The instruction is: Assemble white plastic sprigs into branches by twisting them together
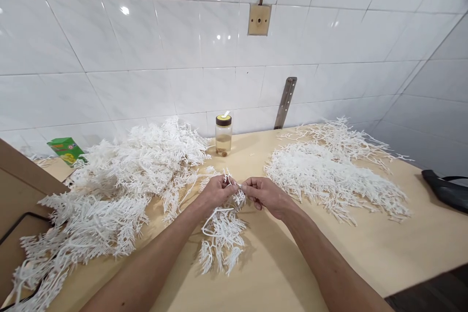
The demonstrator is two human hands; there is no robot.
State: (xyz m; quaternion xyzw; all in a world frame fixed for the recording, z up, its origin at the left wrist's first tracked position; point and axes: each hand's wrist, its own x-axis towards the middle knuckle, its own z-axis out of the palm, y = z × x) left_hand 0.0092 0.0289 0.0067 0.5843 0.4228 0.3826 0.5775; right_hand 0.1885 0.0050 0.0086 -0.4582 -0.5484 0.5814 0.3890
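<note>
My left hand (220, 191) and my right hand (263, 194) meet over the middle of the wooden table, fingertips almost touching. Between them is a white branching plastic sprig (224, 234), whose fine forked tips hang down toward the tabletop. The left thumb and fingers pinch its upper part. At the same spot my right thumb and index finger are pressed together on a thin piece of it, partly hidden by the fingers. A large heap of similar white sprigs (139, 165) lies to the left, and a flatter pile (329, 175) lies to the right.
A clear jar (223, 140) with a dark lid and yellowish liquid stands behind my hands. Farther out are a green box (66, 150) at left, a cardboard panel (25, 185), a black object (448, 190) at right and a metal bracket (285, 102) against the tiled wall.
</note>
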